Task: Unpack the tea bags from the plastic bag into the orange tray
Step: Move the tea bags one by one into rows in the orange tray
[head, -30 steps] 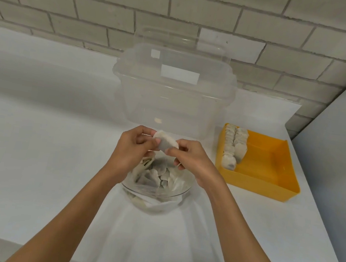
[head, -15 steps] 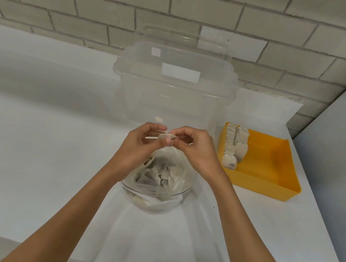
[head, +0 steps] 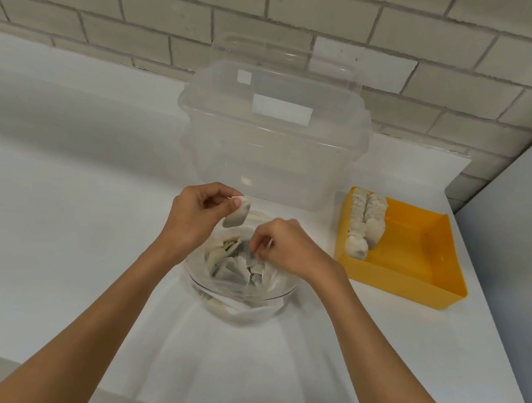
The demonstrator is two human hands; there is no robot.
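Note:
A clear plastic bag [head: 276, 279] full of several tea bags [head: 231, 265] sits inside a glass bowl [head: 236, 303] at the table's middle. My left hand [head: 192, 216] pinches one tea bag [head: 237, 214] by its top edge, and it hangs above the bowl's far rim. My right hand [head: 288, 250] reaches down into the bag, its fingertips curled onto a tea bag there. The orange tray [head: 419, 267] lies to the right, with two rows of tea bags [head: 365, 224] standing along its left wall.
A large clear plastic container [head: 272, 134] with a lid stands just behind the bowl, before a brick wall. A grey panel [head: 528, 221] closes the table's right side. The white table [head: 52, 205] stretches out to the left.
Both hands held one tea bag together above the bowl. Now my left hand alone holds it, and my right hand has dropped into the plastic bag.

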